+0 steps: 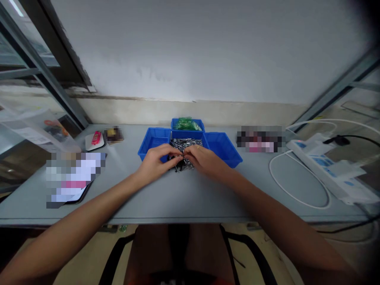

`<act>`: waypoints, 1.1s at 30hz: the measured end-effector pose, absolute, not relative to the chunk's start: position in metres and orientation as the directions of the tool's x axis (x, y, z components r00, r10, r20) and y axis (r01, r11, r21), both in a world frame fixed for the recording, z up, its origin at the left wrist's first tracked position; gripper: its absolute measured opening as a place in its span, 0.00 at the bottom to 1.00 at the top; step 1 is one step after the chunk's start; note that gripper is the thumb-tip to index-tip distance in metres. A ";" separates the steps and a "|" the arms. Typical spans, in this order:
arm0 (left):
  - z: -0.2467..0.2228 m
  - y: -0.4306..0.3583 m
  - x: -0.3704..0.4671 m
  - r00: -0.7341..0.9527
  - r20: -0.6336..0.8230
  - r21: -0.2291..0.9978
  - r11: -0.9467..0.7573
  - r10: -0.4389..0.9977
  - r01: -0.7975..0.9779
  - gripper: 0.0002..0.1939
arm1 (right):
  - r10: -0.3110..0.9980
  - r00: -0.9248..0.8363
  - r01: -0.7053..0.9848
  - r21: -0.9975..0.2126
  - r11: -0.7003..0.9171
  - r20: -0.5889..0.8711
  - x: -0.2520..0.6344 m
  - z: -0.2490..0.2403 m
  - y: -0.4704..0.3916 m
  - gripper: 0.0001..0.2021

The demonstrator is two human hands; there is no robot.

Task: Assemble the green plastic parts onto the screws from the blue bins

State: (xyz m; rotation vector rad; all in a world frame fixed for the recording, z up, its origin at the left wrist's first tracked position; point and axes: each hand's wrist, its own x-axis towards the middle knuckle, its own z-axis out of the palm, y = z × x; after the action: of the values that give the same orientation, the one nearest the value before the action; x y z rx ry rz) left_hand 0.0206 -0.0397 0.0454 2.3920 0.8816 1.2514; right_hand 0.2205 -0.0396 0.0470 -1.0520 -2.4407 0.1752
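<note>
A heap of thin, shiny metal pieces like screws or nails (187, 143) lies in and spills in front of the middle blue bin, between two other blue bins. My left hand (158, 158) is over the heap from the left, thumb and fingers pinched together. From the right, my right hand (203, 158) meets it, its fingertips also pinched and touching or nearly touching the left ones. Whatever is between the fingertips is too small and covered to make out. On the left is a blue bin (152, 136); on the right, another blue bin (224, 146).
Green plastic packets (185, 124) fill a small blue bin behind the heap. A phone (80, 190) lies on the grey table (178, 202) at left, near a pink item (96, 137) on a white pad. At right are a power strip (329, 170) and a looped white cable (271, 174).
</note>
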 end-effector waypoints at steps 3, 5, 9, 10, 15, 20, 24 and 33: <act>0.041 -0.039 0.022 0.459 0.675 0.500 -0.816 0.577 0.290 0.07 | 0.702 -0.618 0.642 -0.287 0.711 0.354 0.218 0.044 -0.041 0.10; 0.038 -0.038 0.022 0.491 0.691 0.457 -0.847 0.530 0.271 0.07 | 0.695 -0.631 0.641 -0.272 0.717 0.345 0.217 0.042 -0.041 0.10; 0.036 -0.038 0.020 0.536 0.674 0.378 -0.861 0.509 0.342 0.07 | 0.664 -0.652 0.622 -0.243 0.744 0.366 0.217 0.044 -0.041 0.10; 0.037 -0.038 0.020 0.531 0.664 0.377 -0.849 0.526 0.370 0.08 | 0.658 -0.645 0.618 -0.241 0.748 0.387 0.218 0.046 -0.042 0.10; 0.040 -0.034 0.015 0.524 0.610 0.338 -0.793 0.594 0.506 0.09 | 0.639 -0.573 0.606 -0.261 0.752 0.513 0.223 0.057 -0.044 0.11; 0.038 -0.029 0.013 0.597 0.576 0.256 -0.817 0.558 0.517 0.10 | 0.634 -0.629 0.621 -0.199 0.758 0.450 0.223 0.055 -0.043 0.12; 0.035 -0.029 0.013 0.624 0.573 0.243 -0.837 0.532 0.491 0.10 | 0.658 -0.650 0.651 -0.169 0.740 0.380 0.222 0.051 -0.040 0.12; 0.043 -0.028 0.010 0.534 0.604 0.295 -0.789 0.591 0.539 0.11 | 0.651 -0.608 0.666 -0.153 0.730 0.455 0.228 0.055 -0.040 0.11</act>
State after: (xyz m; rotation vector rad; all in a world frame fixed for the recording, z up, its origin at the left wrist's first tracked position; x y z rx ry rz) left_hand 0.0100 -0.0280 0.0435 2.6873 0.9908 1.1018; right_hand 0.2283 -0.0397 0.0554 -1.0012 -2.4447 -0.0429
